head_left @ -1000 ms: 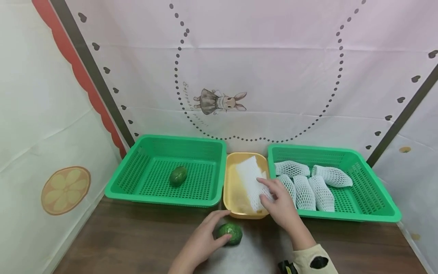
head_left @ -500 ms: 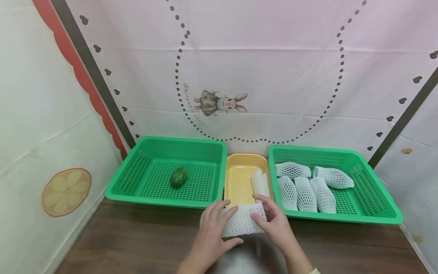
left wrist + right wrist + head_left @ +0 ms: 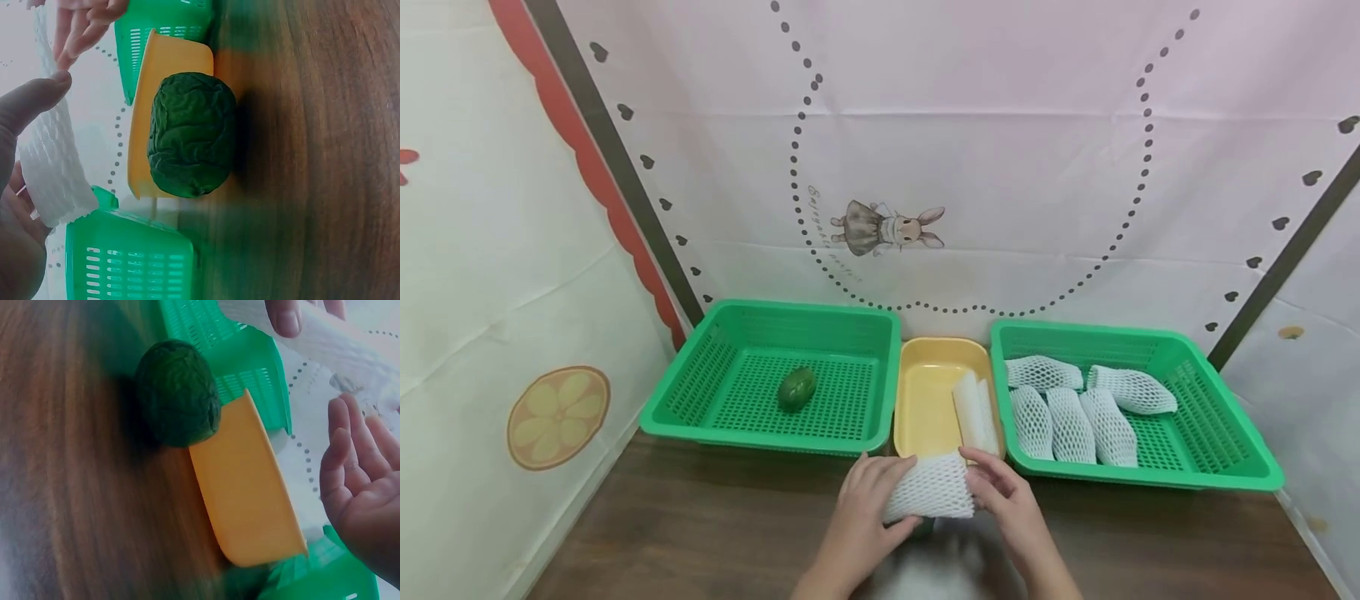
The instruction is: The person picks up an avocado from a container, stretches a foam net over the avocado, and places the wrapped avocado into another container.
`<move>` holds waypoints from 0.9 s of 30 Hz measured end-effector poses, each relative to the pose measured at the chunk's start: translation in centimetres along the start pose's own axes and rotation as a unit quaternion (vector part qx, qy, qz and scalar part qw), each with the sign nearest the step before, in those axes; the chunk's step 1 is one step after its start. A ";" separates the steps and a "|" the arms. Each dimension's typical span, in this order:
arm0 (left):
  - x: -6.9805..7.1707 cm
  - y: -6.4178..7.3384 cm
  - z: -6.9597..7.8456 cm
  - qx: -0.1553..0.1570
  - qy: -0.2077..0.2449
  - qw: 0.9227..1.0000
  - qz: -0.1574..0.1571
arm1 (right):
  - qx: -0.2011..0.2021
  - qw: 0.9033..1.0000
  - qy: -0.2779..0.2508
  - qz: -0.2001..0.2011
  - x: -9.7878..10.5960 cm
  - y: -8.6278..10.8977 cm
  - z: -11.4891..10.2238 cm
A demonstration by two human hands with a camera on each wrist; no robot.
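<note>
A white foam net sleeve spans the space between the hands, over the table. My left hand grips its left part, the thumb on one side and fingers on the other. At the sleeve's right end is my right hand; its fingers are loosely extended, fingertips right at the edge. Below the sleeve a dark green, wrinkled oval fruit rests on the wooden table, mostly hidden in the head view but plain in the right wrist view.
A yellow tray behind the hands holds rolled white sleeves. The left green basket contains one green fruit. In the right green basket lie several sleeve-wrapped pieces. A printed cloth stands behind.
The right hand has taken a net sleeve from the yellow tray and brought it over the fruit. The left hand has moved from beside the fruit to grip the sleeve.
</note>
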State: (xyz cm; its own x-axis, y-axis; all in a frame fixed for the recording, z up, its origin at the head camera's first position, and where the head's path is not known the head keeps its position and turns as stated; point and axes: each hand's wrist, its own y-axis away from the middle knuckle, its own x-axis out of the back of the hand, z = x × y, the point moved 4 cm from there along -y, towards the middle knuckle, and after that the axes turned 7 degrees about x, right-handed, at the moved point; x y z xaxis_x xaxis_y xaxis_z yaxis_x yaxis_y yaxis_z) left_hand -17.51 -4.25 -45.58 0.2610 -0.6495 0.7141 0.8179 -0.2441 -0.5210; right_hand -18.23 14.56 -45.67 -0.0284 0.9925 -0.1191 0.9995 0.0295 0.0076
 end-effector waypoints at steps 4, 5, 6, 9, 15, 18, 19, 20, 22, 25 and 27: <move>-0.1 0.0 0.0 -0.009 0.021 1.000 -0.005 | 0.001 0.998 0.003 -0.064 0.0 -0.1 0.3; -0.2 0.0 0.1 -0.014 0.026 1.000 -0.009 | 0.000 0.997 0.003 -0.079 -0.1 -0.1 0.5; -0.2 0.0 0.3 -0.019 0.029 0.999 -0.012 | -0.004 0.996 0.003 -0.091 -0.2 -0.1 0.6; -0.3 0.2 0.8 -0.040 0.038 0.998 -0.017 | -0.012 0.994 0.027 -0.109 -0.6 -0.1 1.1; 0.6 0.4 1.1 -0.077 0.064 0.995 0.016 | -0.002 0.991 0.113 -0.071 -1.0 -0.5 1.6; 1.7 0.3 1.0 -0.104 0.087 0.990 0.047 | 0.001 0.986 0.167 -0.020 -0.9 -0.7 1.9; 2.0 0.3 0.9 -0.112 0.091 0.988 0.054 | 0.000 0.985 0.175 -0.009 -0.9 -0.8 2.0; 2.2 0.3 0.8 -0.116 0.094 0.987 0.057 | 0.000 0.984 0.179 -0.003 -1.0 -0.9 2.1; 2.5 0.3 0.5 -0.117 0.095 0.987 0.057 | 0.008 0.986 0.168 -0.005 -1.1 -1.0 2.2; 2.7 0.6 -0.3 -0.086 0.099 0.990 0.048 | 0.031 0.990 0.128 -0.052 -1.3 -1.0 2.2; 2.8 0.8 -1.1 -0.054 0.095 0.993 0.052 | 0.034 0.991 0.099 -0.084 -1.4 -0.9 2.3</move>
State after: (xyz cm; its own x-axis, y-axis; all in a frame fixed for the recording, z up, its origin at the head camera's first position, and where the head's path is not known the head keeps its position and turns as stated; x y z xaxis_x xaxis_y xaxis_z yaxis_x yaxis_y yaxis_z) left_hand -16.63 -7.06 -44.48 0.2309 -0.7971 0.5579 0.7296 -0.2375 -0.6414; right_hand -19.10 12.86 -47.75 -0.1886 0.9784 0.0849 0.9788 0.1943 -0.0644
